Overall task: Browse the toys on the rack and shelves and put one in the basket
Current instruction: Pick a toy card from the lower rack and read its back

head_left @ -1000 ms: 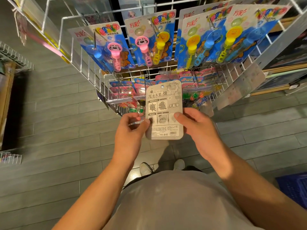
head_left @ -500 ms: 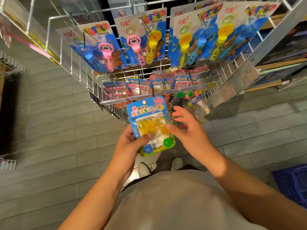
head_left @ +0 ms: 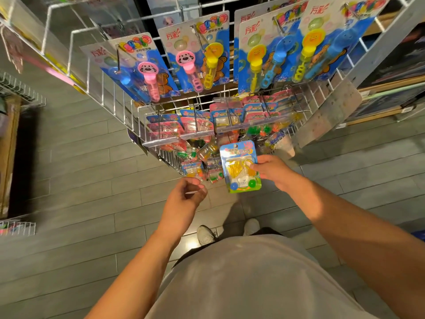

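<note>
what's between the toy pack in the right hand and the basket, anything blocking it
Cannot say fully. The right hand pinches the toy pack in open air in front of the wire rack; the left hand hangs apart, empty. Only a blue sliver shows at the right edge, possibly the basket.

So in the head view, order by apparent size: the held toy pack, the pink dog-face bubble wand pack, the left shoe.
1. Pink dog-face bubble wand pack, though it hangs nearer the camera.
2. Held toy pack, in the right hand.
3. Left shoe, partly hidden.
</note>
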